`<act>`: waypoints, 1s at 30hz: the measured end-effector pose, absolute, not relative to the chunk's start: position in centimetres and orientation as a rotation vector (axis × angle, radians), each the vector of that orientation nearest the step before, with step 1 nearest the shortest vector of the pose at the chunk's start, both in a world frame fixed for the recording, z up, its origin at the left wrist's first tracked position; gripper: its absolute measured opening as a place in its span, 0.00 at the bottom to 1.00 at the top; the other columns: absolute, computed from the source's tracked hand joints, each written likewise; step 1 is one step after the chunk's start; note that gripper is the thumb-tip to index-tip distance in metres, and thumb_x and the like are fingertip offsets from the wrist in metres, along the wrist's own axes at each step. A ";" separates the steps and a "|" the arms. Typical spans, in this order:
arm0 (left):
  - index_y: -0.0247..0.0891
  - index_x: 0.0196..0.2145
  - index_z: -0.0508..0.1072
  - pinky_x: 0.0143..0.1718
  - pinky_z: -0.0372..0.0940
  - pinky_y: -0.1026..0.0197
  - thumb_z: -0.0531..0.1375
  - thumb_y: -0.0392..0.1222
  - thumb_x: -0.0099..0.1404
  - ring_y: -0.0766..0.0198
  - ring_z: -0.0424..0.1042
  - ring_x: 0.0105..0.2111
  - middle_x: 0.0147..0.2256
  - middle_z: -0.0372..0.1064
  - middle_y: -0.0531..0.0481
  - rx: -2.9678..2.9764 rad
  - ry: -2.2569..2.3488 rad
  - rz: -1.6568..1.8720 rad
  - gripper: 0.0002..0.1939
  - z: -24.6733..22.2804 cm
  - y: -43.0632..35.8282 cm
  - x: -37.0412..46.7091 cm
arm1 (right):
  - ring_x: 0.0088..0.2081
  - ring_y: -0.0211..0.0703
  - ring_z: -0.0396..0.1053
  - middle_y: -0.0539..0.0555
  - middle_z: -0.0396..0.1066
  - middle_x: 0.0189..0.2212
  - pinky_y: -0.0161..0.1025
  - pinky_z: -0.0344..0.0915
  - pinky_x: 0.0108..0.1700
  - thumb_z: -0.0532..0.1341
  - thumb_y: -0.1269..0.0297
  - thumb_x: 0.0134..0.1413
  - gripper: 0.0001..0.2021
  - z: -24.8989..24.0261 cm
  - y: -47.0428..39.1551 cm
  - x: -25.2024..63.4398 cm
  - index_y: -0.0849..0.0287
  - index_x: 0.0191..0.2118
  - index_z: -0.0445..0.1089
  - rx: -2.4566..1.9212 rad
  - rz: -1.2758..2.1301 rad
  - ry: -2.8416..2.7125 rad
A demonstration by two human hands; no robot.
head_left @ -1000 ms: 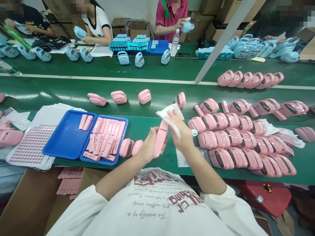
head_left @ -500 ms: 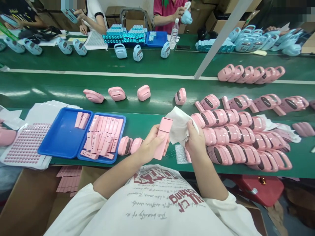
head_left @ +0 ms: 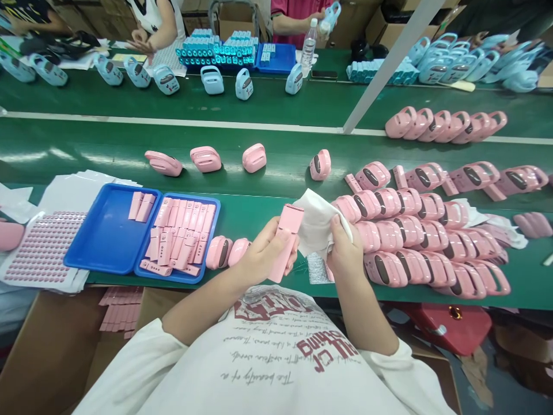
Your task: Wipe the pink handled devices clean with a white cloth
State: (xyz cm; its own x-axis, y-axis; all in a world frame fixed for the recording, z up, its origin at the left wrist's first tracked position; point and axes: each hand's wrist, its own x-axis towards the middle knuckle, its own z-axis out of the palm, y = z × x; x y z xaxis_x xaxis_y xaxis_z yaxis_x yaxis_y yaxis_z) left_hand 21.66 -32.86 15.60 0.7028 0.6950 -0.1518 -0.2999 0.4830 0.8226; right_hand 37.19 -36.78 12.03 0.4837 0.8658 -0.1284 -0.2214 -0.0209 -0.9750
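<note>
My left hand [head_left: 264, 249] is closed around a flat, oblong pink plastic piece [head_left: 290, 220] with a dark line across its upper end. Just right of it, my right hand [head_left: 345, 245] pinches a white cloth [head_left: 311, 216], which hangs toward the pink piece. Under the right hand lies a silvery textured sheet [head_left: 318, 270], partly hidden. Two rounded pink housings [head_left: 218, 252] sit left of my left forearm. Beside them a blue tray [head_left: 206, 245] holds many similar small pink pieces.
A second blue tray [head_left: 97, 242] with two pink pieces stands left, beside sticker sheets [head_left: 45, 248]. Rows of pink housings [head_left: 389, 269] crowd the right. More pink housings [head_left: 254, 157] stand on the green belt. A grey post [head_left: 380, 80] slants across; people handle blue housings [head_left: 211, 79] opposite.
My hands keep their grip on the pink piece and the cloth, nearly unmoved. Across the table, a person has lowered a blue housing, and another one now stands in that row.
</note>
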 end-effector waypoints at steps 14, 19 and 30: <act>0.40 0.44 0.57 0.22 0.62 0.64 0.61 0.42 0.55 0.68 0.65 0.23 0.32 0.63 0.53 0.759 0.511 0.657 0.21 15.1 -32.6 21.4 | 0.38 0.40 0.71 0.54 0.71 0.32 0.35 0.72 0.40 0.53 0.48 0.59 0.21 12.6 -37.9 36.7 0.60 0.43 0.72 -1.405 0.727 -0.789; 0.38 0.49 0.62 0.25 0.63 0.63 0.60 0.60 0.57 0.64 0.68 0.26 0.31 0.66 0.50 0.679 0.591 0.642 0.29 15.4 -32.6 21.6 | 0.62 0.47 0.56 0.58 0.65 0.54 0.48 0.57 0.64 0.50 0.59 0.62 0.20 14.0 -37.3 35.3 0.60 0.55 0.66 -1.193 0.300 -1.688; 0.34 0.44 0.68 0.17 0.58 0.66 0.52 0.81 0.43 0.66 0.63 0.17 0.18 0.62 0.53 0.636 0.593 0.716 0.48 15.5 -32.5 22.0 | 0.65 0.44 0.50 0.58 0.61 0.57 0.47 0.48 0.68 0.51 0.69 0.59 0.21 14.1 -35.7 35.6 0.63 0.57 0.63 -0.938 0.119 -2.060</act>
